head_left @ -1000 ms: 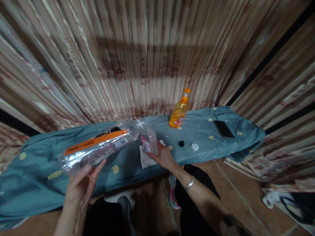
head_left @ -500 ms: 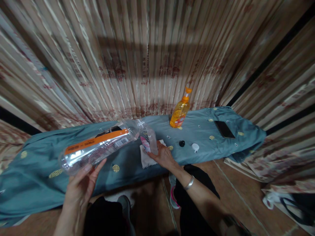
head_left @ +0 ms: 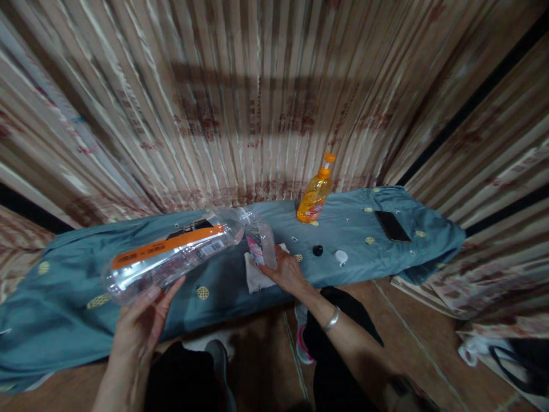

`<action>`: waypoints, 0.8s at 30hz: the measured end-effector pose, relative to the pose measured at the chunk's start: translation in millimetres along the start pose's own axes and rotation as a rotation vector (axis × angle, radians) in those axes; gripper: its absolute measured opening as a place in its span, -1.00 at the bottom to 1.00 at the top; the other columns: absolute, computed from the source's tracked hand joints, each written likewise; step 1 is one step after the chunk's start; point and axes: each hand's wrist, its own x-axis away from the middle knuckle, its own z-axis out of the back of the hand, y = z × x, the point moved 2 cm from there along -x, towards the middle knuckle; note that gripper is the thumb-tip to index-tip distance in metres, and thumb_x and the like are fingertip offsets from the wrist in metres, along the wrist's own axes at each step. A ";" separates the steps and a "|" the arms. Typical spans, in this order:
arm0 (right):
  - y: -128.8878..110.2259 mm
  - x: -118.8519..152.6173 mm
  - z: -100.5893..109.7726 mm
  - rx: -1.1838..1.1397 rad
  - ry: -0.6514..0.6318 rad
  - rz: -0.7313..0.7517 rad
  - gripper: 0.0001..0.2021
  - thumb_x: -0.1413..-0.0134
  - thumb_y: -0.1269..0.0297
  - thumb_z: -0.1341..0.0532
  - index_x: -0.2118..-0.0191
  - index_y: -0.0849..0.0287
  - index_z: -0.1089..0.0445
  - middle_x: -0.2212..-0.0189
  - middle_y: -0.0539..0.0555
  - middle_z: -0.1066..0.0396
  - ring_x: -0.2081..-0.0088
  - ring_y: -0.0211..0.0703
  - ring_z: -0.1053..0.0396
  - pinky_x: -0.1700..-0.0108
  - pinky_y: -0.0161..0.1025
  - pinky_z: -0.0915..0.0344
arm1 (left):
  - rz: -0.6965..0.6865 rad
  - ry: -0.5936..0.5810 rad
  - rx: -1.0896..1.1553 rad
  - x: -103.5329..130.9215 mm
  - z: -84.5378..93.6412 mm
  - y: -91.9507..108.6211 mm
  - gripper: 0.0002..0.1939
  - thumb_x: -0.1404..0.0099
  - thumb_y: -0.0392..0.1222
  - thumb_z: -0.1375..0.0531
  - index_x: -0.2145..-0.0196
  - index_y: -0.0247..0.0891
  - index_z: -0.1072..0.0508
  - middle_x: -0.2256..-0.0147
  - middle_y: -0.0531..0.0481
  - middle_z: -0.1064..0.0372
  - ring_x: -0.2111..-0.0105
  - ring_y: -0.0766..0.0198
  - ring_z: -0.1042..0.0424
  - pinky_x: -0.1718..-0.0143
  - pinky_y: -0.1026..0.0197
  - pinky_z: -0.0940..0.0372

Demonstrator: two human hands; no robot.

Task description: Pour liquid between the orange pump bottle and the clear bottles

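Note:
My left hand (head_left: pixel 143 315) holds a large clear bottle (head_left: pixel 171 254) with an orange label from below, near its base. The bottle is tilted, its neck up and to the right. My right hand (head_left: pixel 287 272) grips a smaller clear bottle (head_left: pixel 261 243) with a pink label. The two bottle mouths meet, though I cannot make out any liquid passing between them. Under the small bottle lies a folded white cloth (head_left: pixel 256 279). To the right on the blue-green cover are a black cap (head_left: pixel 317 250) and a white cap (head_left: pixel 341 257).
An orange pump bottle (head_left: pixel 314 197) stands at the back of the blue-green covered surface (head_left: pixel 223 303). A dark phone (head_left: pixel 392 226) lies near its right end. Striped curtains (head_left: pixel 257 114) hang close behind and on both sides.
The small bottle in my right hand has shifted very slightly. My left hand and the large bottle look nearly unmoved.

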 end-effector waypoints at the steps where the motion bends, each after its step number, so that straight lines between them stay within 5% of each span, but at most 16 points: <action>1: -0.8 0.0 0.7 -0.006 -0.006 0.000 -0.60 -0.14 0.10 -0.35 -0.02 0.17 -0.36 0.20 0.17 -0.58 0.15 0.07 -0.57 0.14 -0.15 -0.43 | -0.001 0.000 -0.001 0.1 -0.6 0.1 -0.49 0.38 -0.15 -0.55 0.37 -0.09 -0.57 -0.04 0.05 -0.51 -0.34 -0.25 -0.11 -0.30 -0.37 -0.10; 12: 0.9 0.4 -1.2 -0.029 0.021 0.005 -0.59 -0.13 0.18 -0.36 -0.06 0.13 -0.35 0.22 0.21 -0.56 0.13 0.15 -0.57 0.09 0.00 -0.48 | -0.002 -0.014 -0.011 0.3 -2.5 2.2 -0.44 0.41 -0.12 -0.57 0.34 -0.07 -0.58 -0.07 0.05 -0.49 -0.33 -0.31 -0.11 -0.25 -0.46 -0.17; 24: 0.1 0.9 -3.0 -0.003 -0.009 0.019 -0.56 -0.16 0.12 -0.34 -0.08 0.20 -0.34 0.18 0.19 -0.58 0.12 0.05 -0.57 0.10 -0.16 -0.42 | -0.002 0.005 0.004 1.1 -1.0 5.6 -0.36 0.49 -0.08 -0.60 0.33 -0.08 -0.58 -0.06 0.06 -0.50 -0.34 -0.25 -0.11 -0.34 -0.42 0.03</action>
